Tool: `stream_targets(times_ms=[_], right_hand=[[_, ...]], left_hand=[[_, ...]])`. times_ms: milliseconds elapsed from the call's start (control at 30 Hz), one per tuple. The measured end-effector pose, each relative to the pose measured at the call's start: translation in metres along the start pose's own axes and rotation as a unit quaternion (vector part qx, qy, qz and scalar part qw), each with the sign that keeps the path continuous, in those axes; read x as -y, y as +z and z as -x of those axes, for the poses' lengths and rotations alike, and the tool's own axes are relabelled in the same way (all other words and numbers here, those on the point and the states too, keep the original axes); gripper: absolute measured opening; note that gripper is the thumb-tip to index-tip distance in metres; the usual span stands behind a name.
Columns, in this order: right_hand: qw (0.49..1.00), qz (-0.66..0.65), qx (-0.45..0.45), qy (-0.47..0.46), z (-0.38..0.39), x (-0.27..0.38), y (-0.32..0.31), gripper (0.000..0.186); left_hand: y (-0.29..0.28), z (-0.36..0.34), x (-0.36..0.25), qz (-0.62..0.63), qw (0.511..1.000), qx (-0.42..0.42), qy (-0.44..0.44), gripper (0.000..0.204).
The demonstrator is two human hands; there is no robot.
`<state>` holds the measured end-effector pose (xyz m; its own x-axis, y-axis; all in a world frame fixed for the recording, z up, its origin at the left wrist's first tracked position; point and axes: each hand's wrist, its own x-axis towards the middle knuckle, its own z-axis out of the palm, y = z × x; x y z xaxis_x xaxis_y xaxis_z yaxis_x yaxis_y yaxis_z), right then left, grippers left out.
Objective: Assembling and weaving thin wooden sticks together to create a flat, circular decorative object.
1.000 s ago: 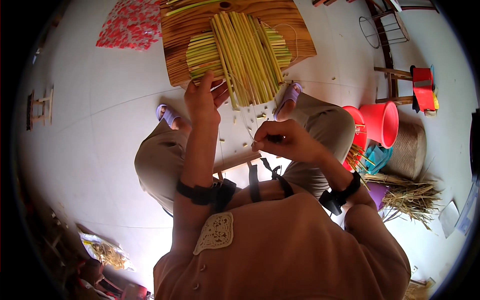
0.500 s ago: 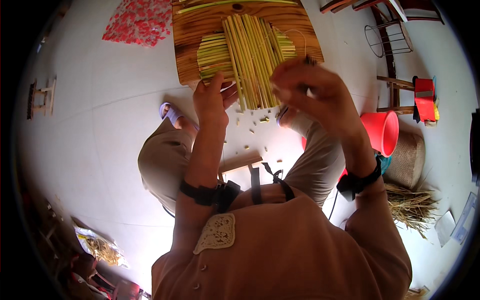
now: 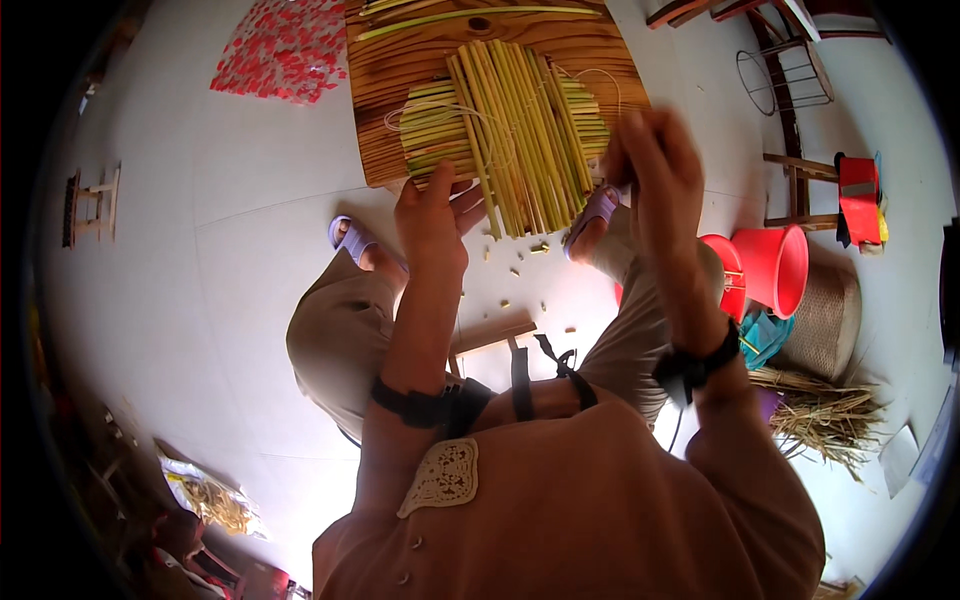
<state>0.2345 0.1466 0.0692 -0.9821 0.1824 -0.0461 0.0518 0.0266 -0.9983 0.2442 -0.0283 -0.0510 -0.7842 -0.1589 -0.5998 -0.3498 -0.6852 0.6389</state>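
Note:
Crossed layers of green-yellow plant stalks form a mat [image 3: 522, 140] over the front edge of a wooden board [image 3: 375, 140]. The upper layer runs lengthwise; shorter stalks [image 3: 435, 125] lie crosswise beneath, showing on both sides. My left hand [image 3: 435, 215] grips the near left edge, thumb on top and fingers underneath. Raised beside the right edge, my right hand [image 3: 658, 165] has its fingers closed together. A thin pale thread [image 3: 608, 76] arcs from the stalks toward it; the pinch point itself is blurred. More thread lies looped across the left part of the mat.
Loose stalks [image 3: 480, 11] lie at the board's far end. Stalk offcuts [image 3: 540, 248] are scattered on the floor between my feet. To the right stand red buckets [image 3: 775, 270], a woven basket [image 3: 825, 320] and a dry straw bundle [image 3: 830, 415]. A red-patterned sheet [image 3: 280, 55] lies at far left.
My right hand has moved off the mat's right edge, out to the right. A loop of thread now shows over the left part of the stalks. My left hand keeps its grip.

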Motion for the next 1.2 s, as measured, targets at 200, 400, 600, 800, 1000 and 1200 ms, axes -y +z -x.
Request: stream_targets(times_ms=[200, 400, 600, 800, 1000, 1200], right_hand=[[0.841, -0.145, 0.144, 0.501, 0.078, -0.143, -0.013, 0.019], [0.736, -0.454, 0.145, 0.48, 0.045, -0.188, 0.028, 0.031], [0.705, -0.517, 0.171, 0.454, 0.02, -0.186, 0.039, 0.038], [0.645, -0.573, 0.18, 0.473, 0.016, -0.175, 0.044, 0.046], [0.607, -0.594, 0.232, 0.474, 0.006, -0.184, 0.045, 0.048], [0.568, -0.646, 0.254, 0.443, -0.001, -0.19, 0.056, 0.047]], left_hand=[[0.004, 0.001, 0.0, -0.022, 1.0, -0.004, 0.001, 0.025], [0.009, 0.002, -0.003, -0.018, 1.0, -0.008, -0.008, 0.027], [0.007, 0.0, 0.002, -0.03, 0.999, -0.031, -0.004, 0.027], [0.005, -0.001, 0.004, -0.017, 1.0, -0.023, 0.005, 0.024], [0.002, -0.003, 0.005, -0.048, 0.998, -0.039, -0.007, 0.018], [0.004, -0.004, 0.003, -0.045, 0.999, -0.022, 0.001, 0.013]])
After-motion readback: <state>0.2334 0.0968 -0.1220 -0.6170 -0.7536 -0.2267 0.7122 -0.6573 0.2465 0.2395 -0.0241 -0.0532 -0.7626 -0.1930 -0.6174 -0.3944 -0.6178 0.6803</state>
